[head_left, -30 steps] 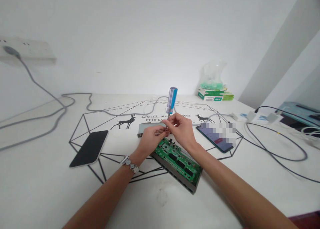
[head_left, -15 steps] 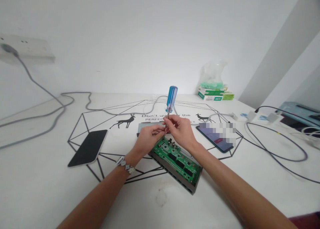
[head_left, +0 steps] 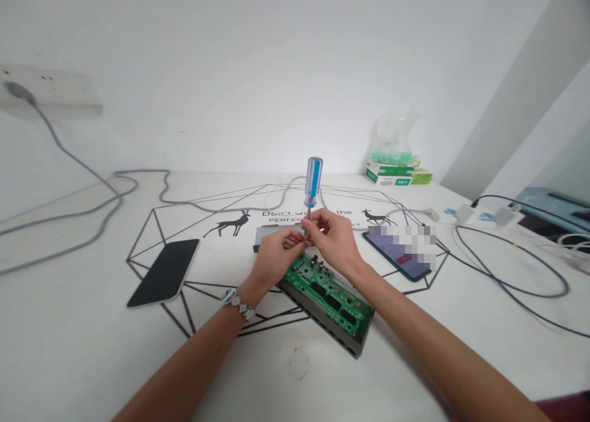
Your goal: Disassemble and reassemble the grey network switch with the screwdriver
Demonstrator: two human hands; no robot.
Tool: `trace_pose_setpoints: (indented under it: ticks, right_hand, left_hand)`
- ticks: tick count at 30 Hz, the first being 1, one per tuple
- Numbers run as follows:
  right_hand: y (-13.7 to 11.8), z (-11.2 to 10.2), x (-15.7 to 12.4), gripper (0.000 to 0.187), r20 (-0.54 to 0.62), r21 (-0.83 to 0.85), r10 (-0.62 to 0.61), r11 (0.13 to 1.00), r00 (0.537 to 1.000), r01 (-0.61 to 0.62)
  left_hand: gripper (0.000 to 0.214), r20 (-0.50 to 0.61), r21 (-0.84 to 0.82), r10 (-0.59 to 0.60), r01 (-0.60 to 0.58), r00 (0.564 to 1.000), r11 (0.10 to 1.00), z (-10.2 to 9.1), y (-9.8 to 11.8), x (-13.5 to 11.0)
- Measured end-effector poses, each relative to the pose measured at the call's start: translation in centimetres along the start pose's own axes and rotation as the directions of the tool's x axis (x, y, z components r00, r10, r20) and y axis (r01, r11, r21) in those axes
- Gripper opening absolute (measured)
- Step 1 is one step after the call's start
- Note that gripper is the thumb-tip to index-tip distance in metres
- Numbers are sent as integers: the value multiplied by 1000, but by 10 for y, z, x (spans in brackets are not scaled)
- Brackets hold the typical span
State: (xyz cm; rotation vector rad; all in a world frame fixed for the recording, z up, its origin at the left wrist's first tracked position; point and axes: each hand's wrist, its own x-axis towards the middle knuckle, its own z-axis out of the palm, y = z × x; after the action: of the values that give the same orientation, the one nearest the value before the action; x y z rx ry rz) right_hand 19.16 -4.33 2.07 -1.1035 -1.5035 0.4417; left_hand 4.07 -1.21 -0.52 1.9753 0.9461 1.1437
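A screwdriver (head_left: 313,179) with a blue and clear handle stands nearly upright over the far left end of a green circuit board (head_left: 329,293) in a dark metal casing. The thumb and fingers of my right hand (head_left: 332,238) pinch its thin shaft just under the handle. Lower down, my left hand (head_left: 276,253) has its fingers closed around the shaft near the tip. Those fingers hide the tip and whatever it touches. A grey metal panel (head_left: 263,233) shows partly behind my left hand.
To the left lies a dark phone or tablet (head_left: 165,272); a phone (head_left: 399,256) with a lit screen lies to the right. Cables and a white power strip (head_left: 445,214) stretch along the right side. Small boxes (head_left: 391,169) with a clear bag stand against the wall.
The screwdriver's handle has turned and tipped slightly left, showing a different stripe. Both hands keep nearly the same place and grip.
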Motion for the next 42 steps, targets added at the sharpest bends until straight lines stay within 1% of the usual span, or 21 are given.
trace_pose_setpoints:
  ticks: [4, 11, 13, 16, 19, 23, 28, 31, 35, 39, 41, 42]
  right_hand:
    - [2, 2, -1, 22, 31, -26, 0, 1000, 1000, 1]
    - [-1, 3, -3, 24, 78, -12, -5, 1000, 997, 6]
    - [-3, 3, -3, 22, 40, -37, -9, 999, 999, 10]
    - [-2, 3, -1, 21, -53, -33, -12, 999, 999, 10]
    - [1, 1, 0, 20, -76, -23, -14, 1000, 997, 12]
    - [2, -3, 1, 19, -41, -46, -46, 998, 998, 44]
    - [6, -6, 1, 20, 57, 3, -10, 1000, 998, 10]
    - [8, -6, 2, 24, 102, 18, -6, 1000, 995, 4]
    - [7, -6, 1, 27, 145, 18, -29, 999, 989, 27]
    - [6, -4, 0, 28, 167, 34, -29, 999, 985, 24]
    - [5, -3, 0, 28, 138, 34, -14, 999, 990, 9]
    - [4, -3, 0, 28, 105, 32, -6, 999, 994, 3]
  left_hand:
    - [18, 40, -57, 16, -13, 999, 998, 3, 0, 2]
    - [29, 134, -188, 38, -12, 990, 982, 7, -5, 3]
    - [27, 138, -186, 27, -1, 990, 982, 8, -8, 3]
    - [26, 125, -188, 3, 21, 992, 982, 9, -11, 3]
    - [27, 115, -202, -14, 37, 993, 979, 9, -11, 3]
    - [24, 116, -192, -40, 62, 992, 980, 5, -6, 2]
    - [23, 103, -172, -78, 95, 992, 980, -4, -2, 0]
    - [22, 96, -160, -80, 94, 992, 983, -6, -3, -1]
    - [22, 93, -152, -56, 70, 994, 986, -6, -6, 0]
    - [26, 142, -160, 3, 20, 990, 987, -4, -8, 2]
    - [24, 165, -158, 24, 2, 986, 987, -3, -8, 2]
    - [23, 166, -153, 26, 0, 986, 988, -3, -7, 3]
